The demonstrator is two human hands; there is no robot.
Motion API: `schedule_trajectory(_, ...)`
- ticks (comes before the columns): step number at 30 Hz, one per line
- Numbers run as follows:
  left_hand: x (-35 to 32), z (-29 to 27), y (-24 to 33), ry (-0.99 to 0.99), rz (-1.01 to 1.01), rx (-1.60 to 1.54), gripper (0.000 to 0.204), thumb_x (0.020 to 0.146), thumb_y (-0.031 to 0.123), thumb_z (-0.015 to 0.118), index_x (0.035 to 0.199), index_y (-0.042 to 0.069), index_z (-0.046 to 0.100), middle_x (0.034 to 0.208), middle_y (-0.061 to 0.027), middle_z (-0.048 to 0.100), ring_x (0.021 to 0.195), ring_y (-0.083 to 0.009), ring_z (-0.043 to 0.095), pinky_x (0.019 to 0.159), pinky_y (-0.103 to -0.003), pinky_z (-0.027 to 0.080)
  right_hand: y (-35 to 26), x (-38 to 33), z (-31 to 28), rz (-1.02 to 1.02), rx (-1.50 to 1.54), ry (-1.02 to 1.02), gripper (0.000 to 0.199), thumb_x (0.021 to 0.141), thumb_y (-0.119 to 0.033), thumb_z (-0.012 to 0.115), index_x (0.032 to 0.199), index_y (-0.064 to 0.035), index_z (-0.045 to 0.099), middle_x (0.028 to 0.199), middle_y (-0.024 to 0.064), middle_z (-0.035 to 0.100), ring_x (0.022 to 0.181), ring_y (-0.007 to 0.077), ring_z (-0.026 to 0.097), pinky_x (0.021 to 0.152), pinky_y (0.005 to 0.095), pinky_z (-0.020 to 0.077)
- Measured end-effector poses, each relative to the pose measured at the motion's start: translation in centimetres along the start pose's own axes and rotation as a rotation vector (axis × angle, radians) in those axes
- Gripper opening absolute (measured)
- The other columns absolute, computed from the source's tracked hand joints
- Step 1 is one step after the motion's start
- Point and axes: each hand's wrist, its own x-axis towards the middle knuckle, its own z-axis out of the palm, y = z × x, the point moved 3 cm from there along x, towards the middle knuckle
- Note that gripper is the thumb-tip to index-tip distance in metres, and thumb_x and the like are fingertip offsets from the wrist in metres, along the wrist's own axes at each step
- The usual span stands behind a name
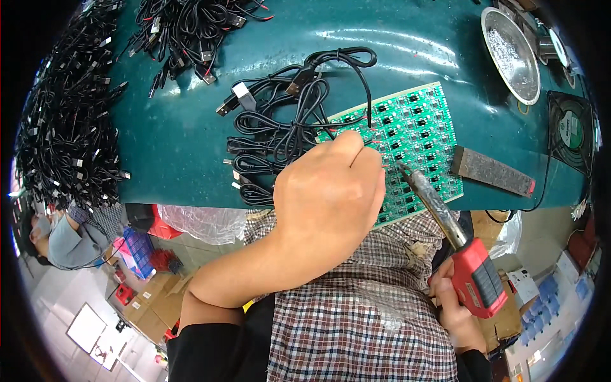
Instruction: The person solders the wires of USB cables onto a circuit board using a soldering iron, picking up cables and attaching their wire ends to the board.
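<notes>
My left hand (331,188) is closed in a pinch over the left part of a green circuit board panel (439,105), on a black USB cable whose thin wire ends show beside the fingers; the fingertips themselves are hidden. Several tied black USB cables (296,130) lie left of the panel, some with ends on it. In my right hand (449,302) is a red-handled soldering iron (439,213), its fingers wrapped round the grip. The iron's tip points up and left to the panel's middle, close to my left hand; whether it touches cannot be told.
A large heap of black cables (70,121) covers the table's left side, with another bundle (191,28) at the back. To the right are a dark rectangular bar (493,170), a metal dish with silvery bits (512,57) and a small black fan (571,130). The table's front edge borders my checked apron (356,331).
</notes>
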Motion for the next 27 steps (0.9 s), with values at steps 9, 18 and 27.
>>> schedule_trajectory(9,0.1,-0.1,-0.1,0.007,-0.003,0.007,0.018,0.076,0.006,0.084,0.08,0.01,0.067,0.077,-0.005,0.057,0.061,-0.0254,0.061,0.054,-0.038,0.047,-1.0,0.6,0.4,-0.091,0.089,0.042,0.012,0.092,-0.001,0.068,0.104,-0.0015,0.069,0.088,0.0066,0.066,0.08,0.0169,0.064,0.075,0.0335,0.0523)
schedule_trajectory(18,0.6,-2.8,0.8,-0.057,0.091,0.027,0.017,0.081,0.018,0.085,0.08,0.01,0.071,0.081,-0.0061,0.057,0.074,-0.0266,0.056,0.065,-0.039,0.047,2.5,0.5,0.6,-0.289,0.244,0.166,0.031,0.101,-0.013,0.062,0.126,0.0002,0.05,0.085,0.0056,0.051,0.053,0.0088,0.044,0.055,0.0301,0.0459)
schedule_trajectory(27,3.6,-9.1,-10.9,0.339,-0.25,0.617,0.022,0.08,0.021,0.086,0.092,0.009,0.071,0.094,-0.0082,0.066,0.089,-0.03,0.064,0.079,-0.043,0.053,-1.1,0.7,0.7,-0.032,0.381,0.131,0.016,0.102,-0.008,0.059,0.116,-0.0019,0.056,0.083,0.0032,0.06,0.076,0.0123,0.057,0.071,0.0306,0.047)
